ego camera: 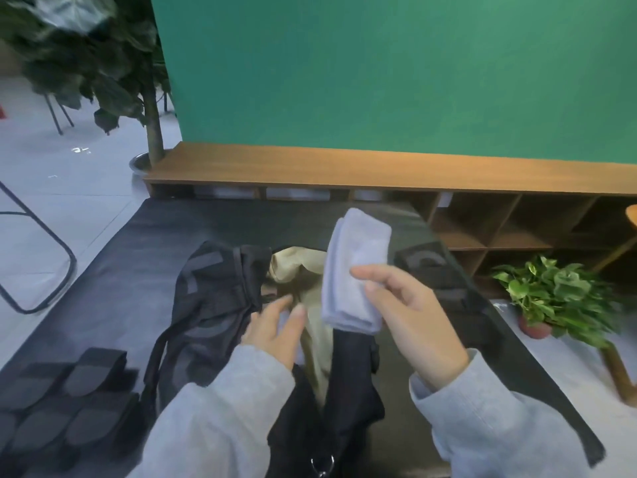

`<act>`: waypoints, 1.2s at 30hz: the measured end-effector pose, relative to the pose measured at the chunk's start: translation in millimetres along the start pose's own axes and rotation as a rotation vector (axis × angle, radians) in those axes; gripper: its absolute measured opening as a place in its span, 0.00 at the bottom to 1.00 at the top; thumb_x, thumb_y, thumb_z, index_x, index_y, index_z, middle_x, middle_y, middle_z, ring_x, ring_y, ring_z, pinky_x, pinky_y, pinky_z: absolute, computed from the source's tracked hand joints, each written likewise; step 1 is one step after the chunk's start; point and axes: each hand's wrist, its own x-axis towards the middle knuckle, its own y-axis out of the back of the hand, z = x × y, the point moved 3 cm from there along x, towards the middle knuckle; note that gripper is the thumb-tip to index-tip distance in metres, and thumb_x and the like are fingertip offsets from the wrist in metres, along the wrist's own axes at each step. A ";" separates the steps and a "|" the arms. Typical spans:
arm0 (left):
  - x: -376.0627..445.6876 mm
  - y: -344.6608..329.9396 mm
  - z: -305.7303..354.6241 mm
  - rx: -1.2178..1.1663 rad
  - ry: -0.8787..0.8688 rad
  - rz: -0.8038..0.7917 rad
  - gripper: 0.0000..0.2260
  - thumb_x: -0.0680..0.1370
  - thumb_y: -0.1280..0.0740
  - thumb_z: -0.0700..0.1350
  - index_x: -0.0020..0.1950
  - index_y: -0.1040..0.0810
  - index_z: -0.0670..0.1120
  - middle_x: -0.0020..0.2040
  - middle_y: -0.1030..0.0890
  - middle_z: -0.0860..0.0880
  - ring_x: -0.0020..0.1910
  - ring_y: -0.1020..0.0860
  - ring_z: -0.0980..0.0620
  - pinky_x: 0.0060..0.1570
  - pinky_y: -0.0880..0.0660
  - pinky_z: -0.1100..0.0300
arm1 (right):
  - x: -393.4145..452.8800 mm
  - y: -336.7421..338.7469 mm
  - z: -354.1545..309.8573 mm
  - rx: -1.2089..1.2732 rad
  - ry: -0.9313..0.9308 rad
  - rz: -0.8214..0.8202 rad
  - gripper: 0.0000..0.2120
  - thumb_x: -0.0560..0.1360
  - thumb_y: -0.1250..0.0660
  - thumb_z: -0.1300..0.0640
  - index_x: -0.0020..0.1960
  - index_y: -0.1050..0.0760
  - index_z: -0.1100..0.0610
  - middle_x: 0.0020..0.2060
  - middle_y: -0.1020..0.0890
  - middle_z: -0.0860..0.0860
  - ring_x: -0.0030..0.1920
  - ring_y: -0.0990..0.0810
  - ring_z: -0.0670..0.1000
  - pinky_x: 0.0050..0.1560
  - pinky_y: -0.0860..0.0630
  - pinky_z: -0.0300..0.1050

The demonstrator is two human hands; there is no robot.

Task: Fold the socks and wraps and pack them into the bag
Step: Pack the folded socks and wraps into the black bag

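Holding folded light blue socks (355,270) at centre frame, right hand (410,312) with thumb across the front and fingers curled behind the bundle, lifted above the open black bag (213,298). Reaching into the bag's mouth just left of centre, left hand (275,326), fingers straight and loosely spread, gripping nothing, fingertips near the beige lining (300,270) showing inside. Spread across a dark table (138,243) filling the middle of the frame, the bag with its straps trailing toward the lower edge. Lined up at lower left on the same surface, black folded wraps (69,391), well apart from both hands. Visible at the bottom, two grey sleeves (213,419). Beyond the table, a wooden shelf unit (379,170) against a green wall (379,63), with a potted plant (558,291) at right and a blurred tree (103,63) at upper left.
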 end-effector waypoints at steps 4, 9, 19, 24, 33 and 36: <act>-9.5 -7.2 11.3 -0.463 -0.083 -0.137 0.29 0.69 0.36 0.66 0.65 0.31 0.53 0.63 0.25 0.46 0.58 0.25 0.46 0.56 0.27 0.49 | -14.1 -30.1 15.2 0.001 -0.052 -0.125 0.14 0.76 0.36 0.64 0.42 0.20 0.46 0.41 0.19 0.51 0.43 0.21 0.47 0.45 0.25 0.40; -18.1 -2.7 -3.5 -0.432 -0.103 -0.025 0.14 0.78 0.37 0.48 0.61 0.35 0.54 0.62 0.28 0.48 0.55 0.24 0.51 0.45 0.25 0.63 | -19.5 -49.0 34.4 -0.028 -0.118 -0.207 0.12 0.76 0.37 0.62 0.44 0.22 0.46 0.46 0.21 0.40 0.49 0.22 0.41 0.52 0.22 0.42; -19.9 13.1 -18.1 -0.164 -0.137 0.189 0.14 0.77 0.44 0.28 0.39 0.27 0.43 0.30 0.35 0.52 0.26 0.32 0.58 0.25 0.36 0.72 | -5.5 -50.0 48.5 -0.441 0.127 -0.011 0.11 0.73 0.34 0.64 0.45 0.21 0.48 0.57 0.29 0.41 0.59 0.31 0.41 0.61 0.37 0.32; -4.7 21.3 -29.3 -0.098 -0.037 0.193 0.10 0.78 0.41 0.34 0.41 0.26 0.46 0.36 0.34 0.50 0.33 0.35 0.55 0.25 0.34 0.76 | 19.1 -23.7 49.4 -0.585 0.007 0.079 0.11 0.76 0.36 0.59 0.53 0.22 0.45 0.68 0.36 0.48 0.69 0.48 0.41 0.61 0.49 0.33; 21.3 17.2 -38.0 0.002 0.041 0.073 0.08 0.77 0.36 0.38 0.47 0.23 0.51 0.45 0.26 0.46 0.40 0.28 0.52 0.27 0.29 0.73 | 59.6 -38.2 63.7 -0.587 -0.175 -0.186 0.20 0.79 0.41 0.59 0.70 0.32 0.47 0.62 0.30 0.48 0.58 0.29 0.46 0.45 0.40 0.25; 29.2 14.3 -38.1 0.063 0.046 0.023 0.10 0.77 0.37 0.38 0.46 0.21 0.52 0.42 0.26 0.48 0.37 0.29 0.52 0.25 0.31 0.73 | 70.2 -36.8 58.3 -0.569 -0.138 -0.145 0.26 0.78 0.45 0.67 0.73 0.38 0.51 0.69 0.34 0.51 0.67 0.37 0.48 0.46 0.46 0.18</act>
